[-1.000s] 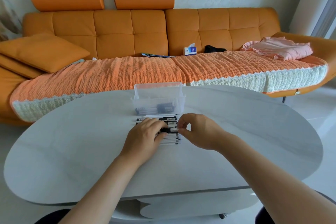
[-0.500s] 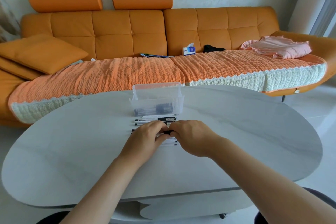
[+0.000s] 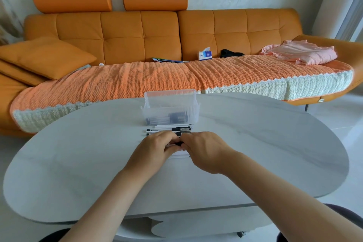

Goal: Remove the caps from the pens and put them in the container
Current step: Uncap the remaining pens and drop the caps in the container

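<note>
White, faintly veined, smooth oval tabletop (image 3: 255,143) w/ clear ribbed plastic container (image 3: 157,104) & row of slim pens (image 3: 169,129); both hands at the row.

Container: rectangular, translucent, fluted walls, upright at far-centre of top; dark items at bottom, blurred through wall. Pens: thin pale barrels w/ dark ends, laid side by side, parallel to container's near wall & just beside it. L hand (image 3: 157,148) & R hand (image 3: 204,151): knuckles up, fingers curled, meeting over near part of row, pinching one pen (image 3: 178,143) btwn them; only a short dark section visible in the gap, rest hidden under fingers; cap on or off: cannot tell. Bkgd: orange tufted leather-look sofa (image 3: 137,35) w/ crinkled orange-&-cream knitted throw (image 3: 157,78), small tissue box (image 3: 204,55).
</note>
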Demonstrator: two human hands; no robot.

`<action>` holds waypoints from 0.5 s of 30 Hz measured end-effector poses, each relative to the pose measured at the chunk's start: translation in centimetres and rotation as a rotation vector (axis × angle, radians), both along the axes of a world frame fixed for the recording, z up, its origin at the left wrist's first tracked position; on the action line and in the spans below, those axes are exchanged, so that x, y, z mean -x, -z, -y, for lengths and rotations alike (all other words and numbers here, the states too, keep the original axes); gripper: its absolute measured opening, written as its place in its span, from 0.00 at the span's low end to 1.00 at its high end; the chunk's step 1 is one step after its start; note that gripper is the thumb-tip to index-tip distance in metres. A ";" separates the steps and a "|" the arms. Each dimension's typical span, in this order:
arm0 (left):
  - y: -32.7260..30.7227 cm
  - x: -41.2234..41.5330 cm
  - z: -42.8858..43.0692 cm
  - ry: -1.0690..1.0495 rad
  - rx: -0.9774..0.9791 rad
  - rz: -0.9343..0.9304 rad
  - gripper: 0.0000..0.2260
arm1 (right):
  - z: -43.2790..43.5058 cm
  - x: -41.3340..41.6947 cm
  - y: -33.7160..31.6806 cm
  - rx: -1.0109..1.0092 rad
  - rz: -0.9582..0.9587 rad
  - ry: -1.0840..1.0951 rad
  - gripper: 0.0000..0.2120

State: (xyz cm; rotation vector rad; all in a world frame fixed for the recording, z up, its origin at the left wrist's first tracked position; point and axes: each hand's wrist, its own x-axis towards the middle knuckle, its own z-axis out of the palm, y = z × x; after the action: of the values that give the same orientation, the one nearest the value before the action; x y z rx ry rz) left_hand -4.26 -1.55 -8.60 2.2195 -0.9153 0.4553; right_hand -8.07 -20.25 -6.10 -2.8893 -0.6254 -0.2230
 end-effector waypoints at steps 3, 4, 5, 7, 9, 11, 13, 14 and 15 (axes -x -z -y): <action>-0.3 0.1 -0.2 0.008 0.013 0.008 0.06 | -0.2 0.1 -0.7 -0.013 -0.011 -0.007 0.07; -0.3 0.1 -0.2 0.009 0.011 0.007 0.06 | -0.2 0.2 -0.7 -0.016 -0.019 -0.012 0.08; -0.3 0.1 -0.2 0.011 0.010 0.004 0.06 | -0.3 0.2 -0.8 -0.019 -0.027 -0.017 0.07; -0.3 0.1 -0.2 0.012 0.013 -0.004 0.06 | -0.3 0.2 -0.8 -0.021 -0.042 -0.018 0.07; -0.4 0.1 -0.2 0.007 0.015 -0.007 0.05 | -0.2 0.1 -0.8 -0.022 -0.051 -0.009 0.08; -0.5 0.1 -0.2 0.004 0.010 -0.002 0.05 | -0.2 0.0 -0.9 -0.022 -0.052 -0.008 0.08; -0.7 0.3 -0.2 -0.023 -0.012 0.039 0.06 | -0.1 0.1 -1.0 -0.028 -0.054 -0.011 0.08; -0.9 0.4 -0.2 -0.059 -0.033 0.094 0.06 | -0.1 0.1 -1.1 -0.044 -0.052 -0.011 0.09; -1.2 0.5 -0.2 -0.101 -0.060 0.155 0.07 | 0.0 0.2 -1.3 -0.066 -0.047 -0.008 0.09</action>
State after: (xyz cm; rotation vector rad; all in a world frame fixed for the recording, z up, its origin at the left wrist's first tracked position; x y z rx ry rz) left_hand -4.78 -1.37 -7.45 2.3175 -0.9096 0.6624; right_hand -8.23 -20.24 -4.82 -2.8195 -0.6103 -0.1711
